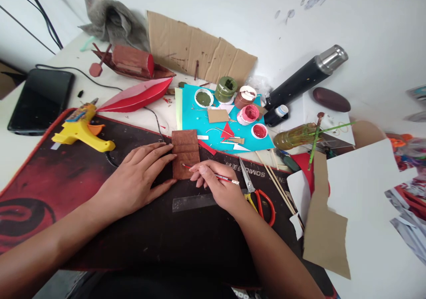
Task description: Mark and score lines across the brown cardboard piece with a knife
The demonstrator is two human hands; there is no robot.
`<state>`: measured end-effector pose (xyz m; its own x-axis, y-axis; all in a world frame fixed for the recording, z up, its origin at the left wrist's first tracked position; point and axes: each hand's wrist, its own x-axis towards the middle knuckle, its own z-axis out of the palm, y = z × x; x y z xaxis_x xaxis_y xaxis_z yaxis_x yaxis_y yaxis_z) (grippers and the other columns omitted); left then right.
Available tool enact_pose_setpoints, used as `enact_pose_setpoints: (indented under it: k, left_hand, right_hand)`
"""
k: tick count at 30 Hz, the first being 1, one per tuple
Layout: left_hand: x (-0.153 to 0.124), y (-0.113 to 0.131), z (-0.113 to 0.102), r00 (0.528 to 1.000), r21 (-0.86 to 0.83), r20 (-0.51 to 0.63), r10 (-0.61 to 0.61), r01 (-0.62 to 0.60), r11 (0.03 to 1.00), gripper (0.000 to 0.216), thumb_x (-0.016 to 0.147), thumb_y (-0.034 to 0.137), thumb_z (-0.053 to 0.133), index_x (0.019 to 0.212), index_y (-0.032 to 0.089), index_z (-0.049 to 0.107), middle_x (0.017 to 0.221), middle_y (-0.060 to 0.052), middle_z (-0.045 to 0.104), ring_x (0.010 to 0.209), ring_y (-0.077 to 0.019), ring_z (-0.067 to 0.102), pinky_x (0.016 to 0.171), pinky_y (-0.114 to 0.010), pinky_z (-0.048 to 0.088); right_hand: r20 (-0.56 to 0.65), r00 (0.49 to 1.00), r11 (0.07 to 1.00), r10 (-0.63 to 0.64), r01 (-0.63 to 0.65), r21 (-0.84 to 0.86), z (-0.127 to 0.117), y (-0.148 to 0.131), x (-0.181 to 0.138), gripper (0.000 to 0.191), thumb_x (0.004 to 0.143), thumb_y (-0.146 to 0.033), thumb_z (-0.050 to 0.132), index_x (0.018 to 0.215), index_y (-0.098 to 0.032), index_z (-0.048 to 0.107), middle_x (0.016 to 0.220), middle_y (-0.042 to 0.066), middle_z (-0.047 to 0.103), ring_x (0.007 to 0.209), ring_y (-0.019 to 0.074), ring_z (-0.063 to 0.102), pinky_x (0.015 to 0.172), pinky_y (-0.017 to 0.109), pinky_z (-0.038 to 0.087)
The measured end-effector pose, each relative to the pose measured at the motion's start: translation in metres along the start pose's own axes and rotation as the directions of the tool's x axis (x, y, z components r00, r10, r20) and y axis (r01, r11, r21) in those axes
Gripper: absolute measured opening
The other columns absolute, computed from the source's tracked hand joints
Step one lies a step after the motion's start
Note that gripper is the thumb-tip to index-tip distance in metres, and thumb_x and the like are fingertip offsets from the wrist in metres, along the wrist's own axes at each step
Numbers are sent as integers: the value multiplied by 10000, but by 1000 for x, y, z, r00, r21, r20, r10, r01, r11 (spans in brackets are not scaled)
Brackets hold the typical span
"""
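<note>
A small brown painted cardboard rectangle [185,152] lies on the black and red desk mat [49,175]. My left hand [140,177] rests flat beside it, fingers stretched out, fingertips touching its left edge. My right hand [216,186] pinches a thin red paintbrush [213,175], whose tip rests on the cardboard's lower part.
A yellow glue gun [81,130] lies at the left. Red-handled scissors [256,192], wooden skewers [278,183] and a clear ruler [193,202] lie near my right hand. Paint pots [248,112] sit on a teal sheet [193,121]. Behind stand red model boats [136,96], a black flask [306,75], a phone [40,99] and cardboard scraps [322,228].
</note>
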<state>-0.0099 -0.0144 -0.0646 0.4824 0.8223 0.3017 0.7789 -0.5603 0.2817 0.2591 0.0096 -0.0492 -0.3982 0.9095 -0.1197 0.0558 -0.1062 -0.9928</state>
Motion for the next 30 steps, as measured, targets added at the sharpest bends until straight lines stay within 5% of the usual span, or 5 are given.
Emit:
enact_pose_setpoints:
  k: [23,30]
  left_hand:
    - [-1,-2,4,1000,-43,-15,-27,26,999,555,1102,515,623,1578,229,612,1608,-159,686,1484,-392,637,1204,-580,531]
    - [-2,-3,5,999,-47,-24,-31,30,998,531,1099,516,623,1553,241,640,1595,-151,699,1476,-386,646,1200,-571,538]
  right_hand:
    - [-7,1000,999,-21,20,-38,1,1,1,446,1143,-608,613,1021,-234,823,895,36,820,701,151,749,649,295,579]
    - [-121,993,999,-11,16,38,-6,6,-3,500,1115,-682,629,1013,-234,828,838,38,815,653,155,742,597,284,572]
